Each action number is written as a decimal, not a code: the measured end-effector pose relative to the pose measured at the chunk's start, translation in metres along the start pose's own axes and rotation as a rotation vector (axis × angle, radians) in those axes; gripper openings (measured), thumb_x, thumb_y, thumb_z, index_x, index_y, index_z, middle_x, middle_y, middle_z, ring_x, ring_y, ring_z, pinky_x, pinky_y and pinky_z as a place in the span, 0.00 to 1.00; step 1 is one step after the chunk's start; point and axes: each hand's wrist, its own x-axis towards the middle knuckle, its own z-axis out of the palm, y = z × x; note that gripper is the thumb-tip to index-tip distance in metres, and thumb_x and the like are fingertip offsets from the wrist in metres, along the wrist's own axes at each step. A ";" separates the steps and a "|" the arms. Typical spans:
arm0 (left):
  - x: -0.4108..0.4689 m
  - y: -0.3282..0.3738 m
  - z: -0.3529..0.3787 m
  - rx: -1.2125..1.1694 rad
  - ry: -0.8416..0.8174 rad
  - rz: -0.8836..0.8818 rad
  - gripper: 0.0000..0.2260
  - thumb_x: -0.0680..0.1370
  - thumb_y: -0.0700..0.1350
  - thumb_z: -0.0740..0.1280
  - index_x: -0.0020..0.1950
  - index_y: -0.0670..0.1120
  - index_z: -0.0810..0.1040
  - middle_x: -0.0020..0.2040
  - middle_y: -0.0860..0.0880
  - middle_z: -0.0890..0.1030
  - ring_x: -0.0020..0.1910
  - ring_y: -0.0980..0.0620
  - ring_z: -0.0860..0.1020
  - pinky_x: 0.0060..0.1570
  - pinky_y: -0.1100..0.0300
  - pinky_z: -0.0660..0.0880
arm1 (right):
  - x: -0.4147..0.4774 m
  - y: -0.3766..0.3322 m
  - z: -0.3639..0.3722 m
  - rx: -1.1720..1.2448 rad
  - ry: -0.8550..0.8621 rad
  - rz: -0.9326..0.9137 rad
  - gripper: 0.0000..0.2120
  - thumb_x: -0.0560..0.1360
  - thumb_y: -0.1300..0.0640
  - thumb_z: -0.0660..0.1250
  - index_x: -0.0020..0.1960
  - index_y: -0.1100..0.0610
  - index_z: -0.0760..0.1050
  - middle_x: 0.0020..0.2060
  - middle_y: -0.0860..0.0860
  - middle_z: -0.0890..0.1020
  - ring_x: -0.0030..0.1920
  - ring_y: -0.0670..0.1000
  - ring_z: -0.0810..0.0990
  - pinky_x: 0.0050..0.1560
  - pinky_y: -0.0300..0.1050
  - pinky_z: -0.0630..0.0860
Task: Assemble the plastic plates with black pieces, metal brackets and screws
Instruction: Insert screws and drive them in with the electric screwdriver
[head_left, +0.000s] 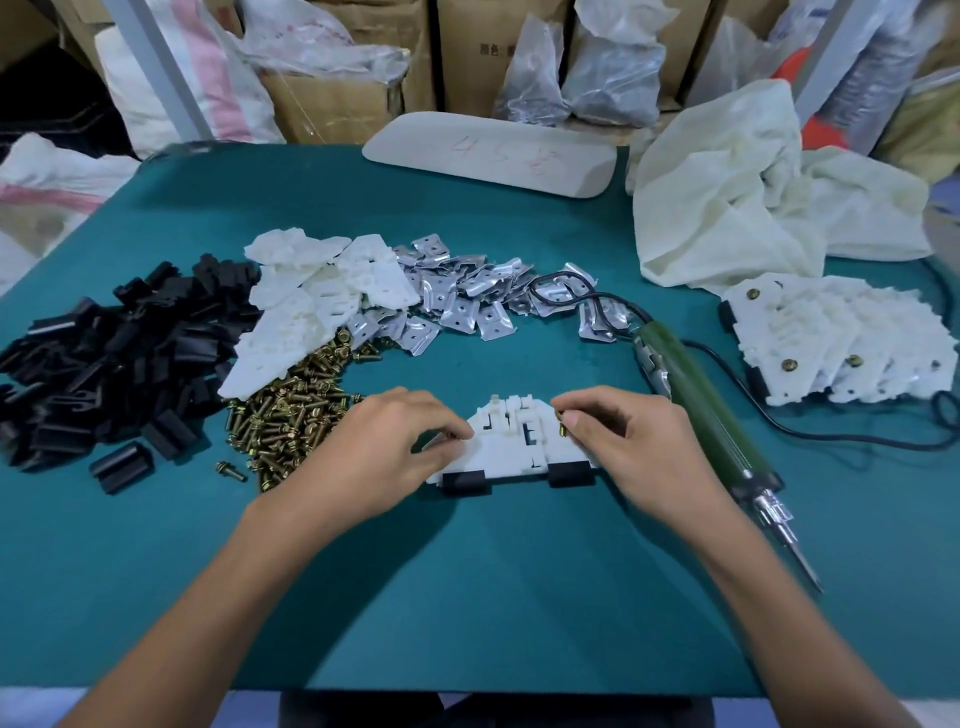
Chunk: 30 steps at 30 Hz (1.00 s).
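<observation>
1. Right hand (631, 441): thumb and forefinger are pinched together on a small brass screw (562, 422), held at the right upper edge of the white plate (506, 447).
2. Left hand (387, 447): fingertips are closed down on the plate's left corner, pressing something there. A metal bracket, maybe, but the fingers cover it and I cannot tell.
3. Between the two hands the plate lies flat on the green table (493, 597). Its long axis runs left to right; the straight edge faces the person and the stepped, narrower side points away.
4. Two black pieces (465, 482) are already clipped on that near edge, so that step looks done. The screws are, I judge, not yet driven.
5. Just right of the right hand, the electric screwdriver (711, 431) lies idle, tip toward the person.
6. Beyond it, a fanned stack of finished plates (841, 343) with screws in.
7. Left of the left hand: loose screws (291, 410), bare plates (317, 301), brackets (467, 296) and spare black pieces (114, 358) in big heaps. Plenty left.
</observation>
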 end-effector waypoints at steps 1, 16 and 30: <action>-0.001 0.000 0.002 -0.036 0.020 -0.005 0.05 0.78 0.50 0.72 0.52 0.53 0.85 0.47 0.58 0.82 0.47 0.57 0.77 0.50 0.59 0.74 | -0.001 0.000 0.000 -0.044 -0.003 -0.007 0.14 0.79 0.61 0.71 0.46 0.40 0.83 0.41 0.35 0.86 0.44 0.38 0.83 0.49 0.32 0.75; -0.013 -0.001 0.023 -0.321 0.223 -0.176 0.14 0.74 0.43 0.77 0.56 0.58 0.83 0.47 0.68 0.83 0.51 0.65 0.80 0.57 0.68 0.73 | 0.012 -0.008 -0.013 -0.595 -0.206 -0.166 0.08 0.80 0.47 0.68 0.49 0.51 0.80 0.43 0.45 0.79 0.46 0.49 0.78 0.50 0.47 0.71; -0.016 0.000 0.029 -0.333 0.301 -0.142 0.14 0.73 0.42 0.75 0.56 0.55 0.84 0.47 0.63 0.85 0.52 0.62 0.82 0.58 0.56 0.77 | 0.024 -0.019 -0.023 -0.697 -0.371 -0.200 0.12 0.80 0.43 0.66 0.43 0.48 0.72 0.40 0.44 0.77 0.43 0.49 0.76 0.47 0.50 0.75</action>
